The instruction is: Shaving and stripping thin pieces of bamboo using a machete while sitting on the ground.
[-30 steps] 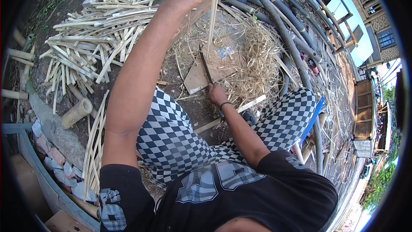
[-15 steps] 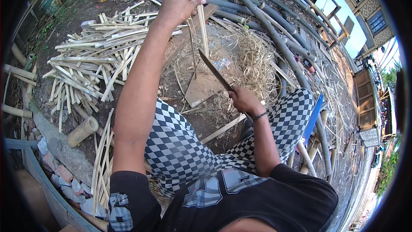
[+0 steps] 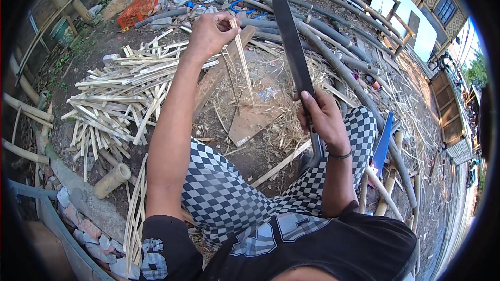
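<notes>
Evidently, a heap of split bamboo (image 3: 122,86) lies left of the flat board (image 3: 249,126); the right hand (image 3: 325,117) grips a machete (image 3: 292,47), blade upward; the left hand (image 3: 208,36) pinches a near-upright bamboo strip (image 3: 242,65) by its top, foot at the board. Trimming appears in hand; the next stroke calls for a steady strip, fingers clear.

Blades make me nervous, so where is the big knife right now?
In the head view, the big knife is in the right hand, to the right of the pale strip held in the left hand.
</notes>
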Available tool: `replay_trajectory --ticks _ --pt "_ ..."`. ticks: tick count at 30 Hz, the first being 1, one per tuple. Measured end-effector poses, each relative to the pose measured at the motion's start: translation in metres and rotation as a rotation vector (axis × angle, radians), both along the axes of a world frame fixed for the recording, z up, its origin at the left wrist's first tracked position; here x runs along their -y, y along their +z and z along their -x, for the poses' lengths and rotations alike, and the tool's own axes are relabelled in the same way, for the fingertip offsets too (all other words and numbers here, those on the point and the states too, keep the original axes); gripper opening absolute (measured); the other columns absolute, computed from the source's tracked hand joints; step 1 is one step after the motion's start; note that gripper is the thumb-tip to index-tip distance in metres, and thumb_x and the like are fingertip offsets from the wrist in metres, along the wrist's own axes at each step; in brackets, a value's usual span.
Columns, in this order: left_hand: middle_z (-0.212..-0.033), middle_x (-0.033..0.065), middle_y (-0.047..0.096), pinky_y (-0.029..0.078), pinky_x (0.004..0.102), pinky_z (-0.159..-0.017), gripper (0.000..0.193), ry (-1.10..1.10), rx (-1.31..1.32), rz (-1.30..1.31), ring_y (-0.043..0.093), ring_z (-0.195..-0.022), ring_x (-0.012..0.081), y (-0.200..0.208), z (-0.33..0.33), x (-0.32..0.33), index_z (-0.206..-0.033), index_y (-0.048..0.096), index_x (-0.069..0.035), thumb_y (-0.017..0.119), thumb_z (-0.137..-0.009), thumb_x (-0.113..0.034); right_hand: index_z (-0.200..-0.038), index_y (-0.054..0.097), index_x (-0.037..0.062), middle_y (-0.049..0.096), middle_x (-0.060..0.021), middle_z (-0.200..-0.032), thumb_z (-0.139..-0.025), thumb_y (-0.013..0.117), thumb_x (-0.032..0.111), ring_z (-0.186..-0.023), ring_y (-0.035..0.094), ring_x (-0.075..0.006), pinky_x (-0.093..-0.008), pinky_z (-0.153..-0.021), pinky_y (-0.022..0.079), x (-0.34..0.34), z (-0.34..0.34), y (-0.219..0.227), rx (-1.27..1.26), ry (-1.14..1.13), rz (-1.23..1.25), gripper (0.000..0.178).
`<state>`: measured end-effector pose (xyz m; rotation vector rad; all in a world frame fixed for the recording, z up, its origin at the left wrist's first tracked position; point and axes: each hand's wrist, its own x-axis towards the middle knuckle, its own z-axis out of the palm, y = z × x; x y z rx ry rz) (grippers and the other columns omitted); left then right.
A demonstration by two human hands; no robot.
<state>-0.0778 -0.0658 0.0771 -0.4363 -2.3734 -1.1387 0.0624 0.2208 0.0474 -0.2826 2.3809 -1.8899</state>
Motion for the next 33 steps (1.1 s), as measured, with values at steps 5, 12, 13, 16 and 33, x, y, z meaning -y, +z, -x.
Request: replay_trajectory --ticks 5,12,13,16,33 --pt "-0.088 0.0039 0.074 0.055 0.0248 -0.076 0.022 -0.196 0.172 -0.124 0.069 -0.080 0.0085 0.003 -0.011 -0.026 -0.096 0.073 -0.002 0.082 -0.078 -0.011 -0.107 0.060 0.0000 0.050 0.0009 -0.058 -0.105 0.048 0.019 -0.043 0.046 -0.0062 -0.0242 -0.039 0.037 0.035 0.015 0.017 -0.181 -0.114 0.064 0.023" --pt "-0.086 0.0044 0.072 0.056 0.0242 -0.073 0.025 -0.414 0.287 -0.209 0.068 -0.079 0.0092 0.005 -0.032 -0.055 -0.093 0.070 0.001 0.085 -0.073 -0.004 -0.106 0.064 0.0002 0.065 -0.0244 -0.076 -0.095 0.054 0.013 -0.070 0.065 -0.0422 -0.0477 -0.063 0.048 0.055 0.035 0.020 -0.503 -0.304 -0.183 0.019" --pt "-0.085 0.0041 0.072 0.055 0.0241 -0.072 0.026 -0.418 0.292 -0.209 0.067 -0.078 0.0087 0.005 -0.034 -0.057 -0.093 0.070 0.001 0.085 -0.073 -0.004 -0.107 0.063 0.0002 0.065 -0.0258 -0.078 -0.094 0.054 0.011 -0.073 0.064 -0.0442 -0.0500 -0.065 0.048 0.055 0.034 0.025 -0.497 -0.283 -0.197 0.019" --pt "-0.081 0.0032 0.070 0.054 0.0244 -0.069 0.024 -0.402 0.283 -0.180 0.065 -0.074 0.0077 0.006 -0.041 -0.063 -0.091 0.068 0.001 0.084 -0.073 -0.001 -0.110 0.062 0.0003 0.065 -0.0263 -0.080 -0.094 0.053 0.010 -0.075 0.064 -0.0444 -0.0510 -0.066 0.049 0.056 0.035 0.022 -0.541 -0.287 -0.180 0.021" --pt "-0.082 0.0047 0.069 0.055 0.0253 -0.071 0.021 -0.406 0.237 -0.169 0.066 -0.076 0.0098 -0.002 -0.041 -0.070 -0.091 0.065 0.002 0.079 -0.074 0.004 -0.121 0.058 0.0023 0.067 -0.0257 -0.085 -0.090 0.055 0.006 -0.079 0.066 -0.0435 -0.0497 -0.070 0.052 0.058 0.032 0.021 -0.584 -0.265 -0.134 0.031"
